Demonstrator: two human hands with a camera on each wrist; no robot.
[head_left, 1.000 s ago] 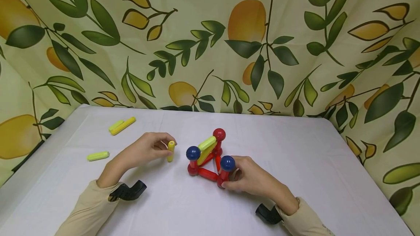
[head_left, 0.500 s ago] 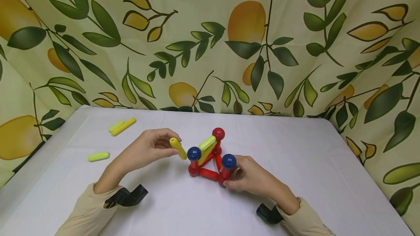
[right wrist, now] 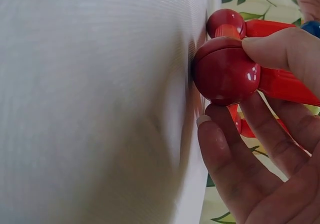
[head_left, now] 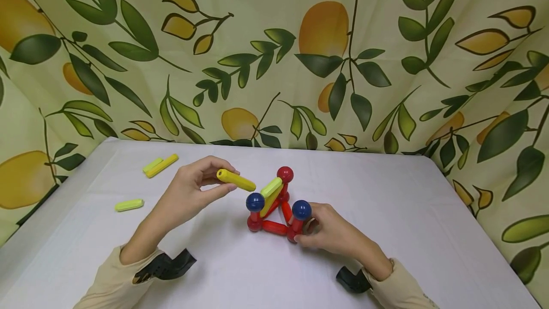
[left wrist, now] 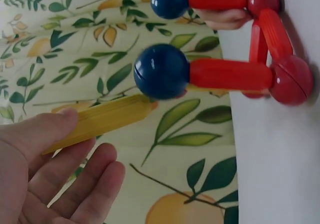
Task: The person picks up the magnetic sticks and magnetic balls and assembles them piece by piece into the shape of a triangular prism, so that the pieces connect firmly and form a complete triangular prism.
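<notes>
My left hand (head_left: 188, 197) pinches a yellow magnetic rod (head_left: 236, 180) between thumb and fingers, raised off the table. The rod's free end is close to a blue ball (left wrist: 161, 71); whether they touch I cannot tell. That ball tops a red upright rod (left wrist: 231, 74) of a magnetic stick-and-ball frame with a triangular red base. A second blue ball (head_left: 301, 210) and a red ball (head_left: 285, 174) cap the other uprights. A yellow-green rod (head_left: 271, 188) and a yellow one slant along the left rear side. My right hand (head_left: 332, 228) grips the near corner's red base ball (right wrist: 225, 77).
Two rods, a yellow one (head_left: 162, 166) and a yellow-green one (head_left: 152, 164), lie together at the table's back left. Another yellow-green rod (head_left: 129, 205) lies nearer. A leaf-and-fruit patterned curtain (head_left: 257, 61) hangs behind the white table (head_left: 407, 204).
My left hand has lifted the yellow rod from upright near the table and tilted it toward level, its far end now by the left blue ball. The right hand has barely moved.
</notes>
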